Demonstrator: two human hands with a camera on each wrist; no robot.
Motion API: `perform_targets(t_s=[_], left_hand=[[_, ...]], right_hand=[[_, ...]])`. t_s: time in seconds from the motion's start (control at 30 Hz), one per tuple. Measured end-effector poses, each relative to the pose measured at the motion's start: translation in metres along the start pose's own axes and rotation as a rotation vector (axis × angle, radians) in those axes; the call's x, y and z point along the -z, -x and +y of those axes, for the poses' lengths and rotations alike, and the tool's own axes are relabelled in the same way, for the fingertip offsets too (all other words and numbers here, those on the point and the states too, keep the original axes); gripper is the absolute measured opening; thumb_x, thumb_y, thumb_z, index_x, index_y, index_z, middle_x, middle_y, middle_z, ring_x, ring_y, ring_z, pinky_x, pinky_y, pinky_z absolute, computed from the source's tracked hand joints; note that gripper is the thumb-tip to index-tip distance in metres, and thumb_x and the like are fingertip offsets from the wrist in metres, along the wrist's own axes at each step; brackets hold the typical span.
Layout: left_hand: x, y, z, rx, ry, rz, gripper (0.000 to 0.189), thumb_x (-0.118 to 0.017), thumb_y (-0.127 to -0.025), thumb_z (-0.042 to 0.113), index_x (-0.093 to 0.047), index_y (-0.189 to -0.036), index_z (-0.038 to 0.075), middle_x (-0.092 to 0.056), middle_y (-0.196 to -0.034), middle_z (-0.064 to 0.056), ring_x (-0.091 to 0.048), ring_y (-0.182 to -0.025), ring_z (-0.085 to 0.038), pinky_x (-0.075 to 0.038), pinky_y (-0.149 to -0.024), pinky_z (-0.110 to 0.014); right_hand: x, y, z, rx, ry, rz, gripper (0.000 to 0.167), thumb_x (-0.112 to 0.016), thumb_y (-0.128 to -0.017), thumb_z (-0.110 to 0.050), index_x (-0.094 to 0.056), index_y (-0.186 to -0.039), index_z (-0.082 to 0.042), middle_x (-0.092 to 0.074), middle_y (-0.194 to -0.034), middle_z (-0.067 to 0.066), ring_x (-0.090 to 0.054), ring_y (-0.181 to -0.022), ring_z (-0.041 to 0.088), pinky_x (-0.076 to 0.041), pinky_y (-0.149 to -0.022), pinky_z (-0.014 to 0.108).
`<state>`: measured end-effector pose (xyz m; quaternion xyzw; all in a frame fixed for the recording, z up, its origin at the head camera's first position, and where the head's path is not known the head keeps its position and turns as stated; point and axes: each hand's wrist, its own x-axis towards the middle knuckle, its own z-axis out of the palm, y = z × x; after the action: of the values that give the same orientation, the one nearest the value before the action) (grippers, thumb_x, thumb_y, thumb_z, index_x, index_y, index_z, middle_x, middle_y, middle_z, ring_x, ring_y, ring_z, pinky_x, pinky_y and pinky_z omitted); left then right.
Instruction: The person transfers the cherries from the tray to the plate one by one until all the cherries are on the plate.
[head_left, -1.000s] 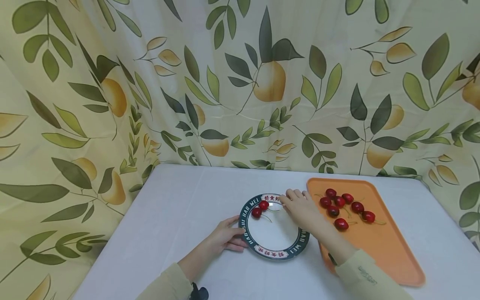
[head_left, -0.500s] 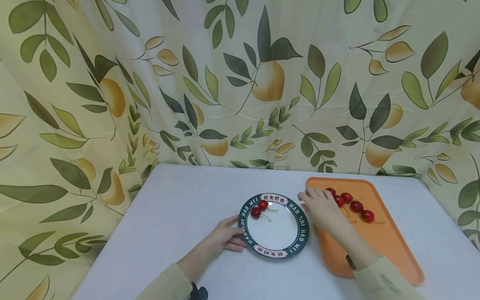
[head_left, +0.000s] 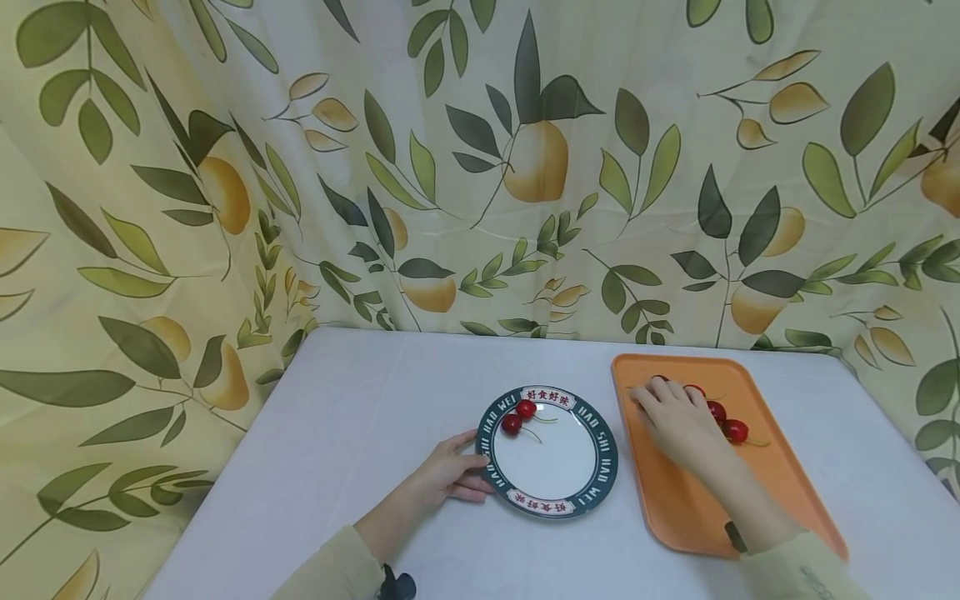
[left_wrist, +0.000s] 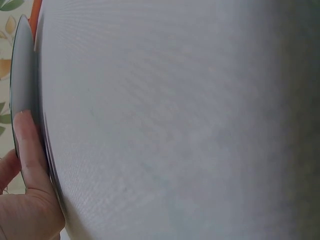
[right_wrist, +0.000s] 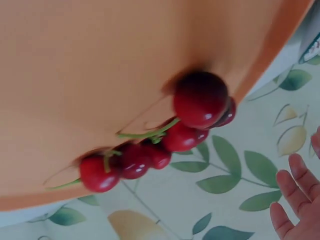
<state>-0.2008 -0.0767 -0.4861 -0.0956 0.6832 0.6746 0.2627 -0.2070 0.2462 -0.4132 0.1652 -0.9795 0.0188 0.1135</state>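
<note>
A white plate with a dark green lettered rim [head_left: 604, 468] lies on the table, bearing two red cherries [head_left: 518, 417] with stems. My left hand [head_left: 452, 472] holds its left edge, thumb on the rim; the left wrist view has a finger [left_wrist: 31, 155] against the plate's underside [left_wrist: 22, 75]. Over the orange tray [head_left: 693, 517], my right hand [head_left: 681, 423] hovers and covers some of the cherries [head_left: 736, 431] there. In the right wrist view the right hand's fingers [right_wrist: 295, 192] are spread and apart from the clustered cherries [right_wrist: 200, 100], with nothing held.
The white-clothed table [head_left: 375, 392] carries the plate in the middle and the tray on the right. A curtain printed with leaves and fruit [head_left: 525, 208] hangs along the table's back edge. A small black object [head_left: 397, 586] shows by the left sleeve.
My right hand has moved right, from the plate's upper right rim to above the cherries on the tray. The left hand and the plate have stayed in place.
</note>
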Motion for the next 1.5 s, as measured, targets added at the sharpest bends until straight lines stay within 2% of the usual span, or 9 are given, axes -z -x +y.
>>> perform_targets(t_s=[0.37, 0.63, 0.9, 1.07, 1.23, 1.4, 1.5], left_hand=[[0.001, 0.001, 0.000, 0.002, -0.007, 0.007, 0.066, -0.059, -0.087, 0.010, -0.026, -0.144, 0.009, -0.067, -0.083, -0.013, -0.068, -0.070, -0.026, -0.059, -0.061, -0.038], [0.001, -0.001, -0.001, 0.000, -0.004, 0.001, 0.066, -0.059, -0.087, 0.011, -0.026, -0.144, 0.009, -0.068, -0.082, -0.013, -0.068, -0.070, -0.027, -0.059, -0.062, -0.038], [0.002, -0.001, 0.000, 0.001, 0.005, -0.013, 0.066, -0.059, -0.087, 0.011, -0.026, -0.144, 0.009, -0.068, -0.083, -0.013, -0.068, -0.071, -0.027, -0.059, -0.063, -0.038], [0.002, -0.002, 0.000, 0.003, 0.004, -0.014, 0.065, -0.059, -0.087, 0.011, -0.027, -0.144, 0.010, -0.068, -0.083, -0.013, -0.069, -0.071, -0.027, -0.059, -0.063, -0.038], [0.001, -0.001, 0.000, 0.007, -0.003, -0.004, 0.065, -0.059, -0.087, 0.011, -0.028, -0.144, 0.010, -0.068, -0.082, -0.013, -0.068, -0.070, -0.027, -0.059, -0.062, -0.038], [0.001, -0.002, -0.001, 0.013, -0.003, 0.003, 0.065, -0.059, -0.087, 0.011, -0.028, -0.144, 0.011, -0.068, -0.082, -0.013, -0.068, -0.069, -0.027, -0.059, -0.062, -0.038], [0.000, -0.002, -0.002, 0.015, -0.006, 0.010, 0.065, -0.060, -0.087, 0.011, -0.028, -0.144, 0.011, -0.068, -0.082, -0.013, -0.068, -0.069, -0.027, -0.059, -0.061, -0.038]], right_hand=[[-0.003, 0.013, 0.023, -0.032, 0.026, -0.049, 0.033, -0.070, -0.079, -0.013, -0.055, -0.107, -0.007, -0.050, -0.101, 0.019, -0.045, -0.096, 0.039, -0.039, -0.083, 0.060], [-0.007, 0.023, 0.043, -0.078, 0.029, -0.125, 0.036, -0.068, -0.080, -0.012, -0.052, -0.111, -0.005, -0.046, -0.094, 0.017, -0.043, -0.091, 0.039, -0.038, -0.078, 0.061], [-0.014, 0.030, 0.059, -0.090, 0.051, -0.151, 0.033, -0.065, -0.083, -0.014, -0.052, -0.112, -0.004, -0.047, -0.106, 0.027, -0.045, -0.094, 0.046, -0.039, -0.074, 0.060], [-0.019, 0.033, 0.066, -0.087, 0.070, -0.173, 0.036, -0.065, -0.082, -0.013, -0.053, -0.115, -0.004, -0.048, -0.104, 0.026, -0.045, -0.092, 0.044, -0.039, -0.074, 0.059], [-0.024, 0.035, 0.071, -0.068, 0.099, -0.214, 0.038, -0.066, -0.081, -0.012, -0.054, -0.116, -0.003, -0.047, -0.095, 0.021, -0.045, -0.089, 0.041, -0.040, -0.072, 0.057], [-0.029, 0.036, 0.073, -0.079, 0.100, -0.244, 0.036, -0.066, -0.081, -0.014, -0.056, -0.114, -0.004, -0.048, -0.096, 0.022, -0.045, -0.091, 0.044, -0.040, -0.076, 0.062], [-0.031, 0.036, 0.074, -0.074, 0.096, -0.242, 0.030, -0.064, -0.082, -0.014, -0.057, -0.110, -0.006, -0.047, -0.093, 0.020, -0.046, -0.088, 0.041, -0.041, -0.070, 0.056]])
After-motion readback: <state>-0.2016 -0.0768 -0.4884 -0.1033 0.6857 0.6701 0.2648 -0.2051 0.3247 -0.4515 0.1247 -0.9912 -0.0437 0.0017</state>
